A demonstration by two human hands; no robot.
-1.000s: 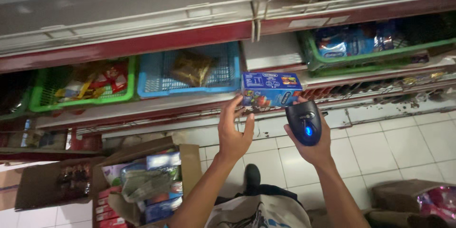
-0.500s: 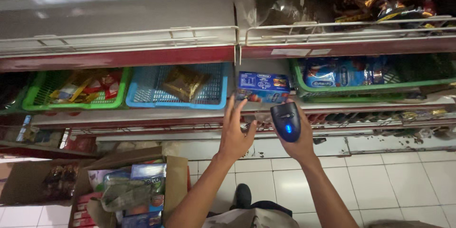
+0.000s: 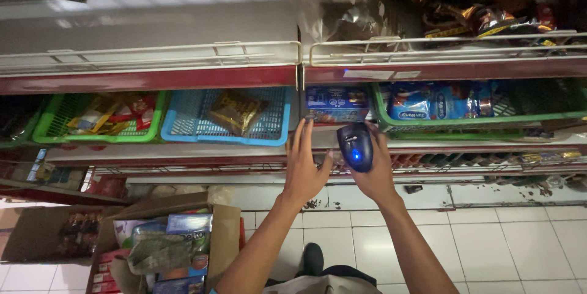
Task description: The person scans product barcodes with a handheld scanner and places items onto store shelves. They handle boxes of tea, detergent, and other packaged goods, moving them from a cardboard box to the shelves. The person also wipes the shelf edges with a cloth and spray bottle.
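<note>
Our right hand (image 3: 374, 174) grips a dark scanner (image 3: 354, 146); our left hand (image 3: 306, 168), fingers spread, touches a blue box (image 3: 336, 103) on the shelf (image 3: 183, 153).

1 head-worn view looks steeply down the shelf front (image 3: 293, 78) at 12 o'clock, near enough to reach, with floor tiles (image 3: 489, 251) at 6.

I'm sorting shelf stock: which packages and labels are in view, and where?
Blue box: shelf, at left hand fingertips.
Blue packets: right green basket.
Brown packet: blue basket.
Pale shelf-edge labels: red rail.
Scanner: right hand, black, blue light.
</note>
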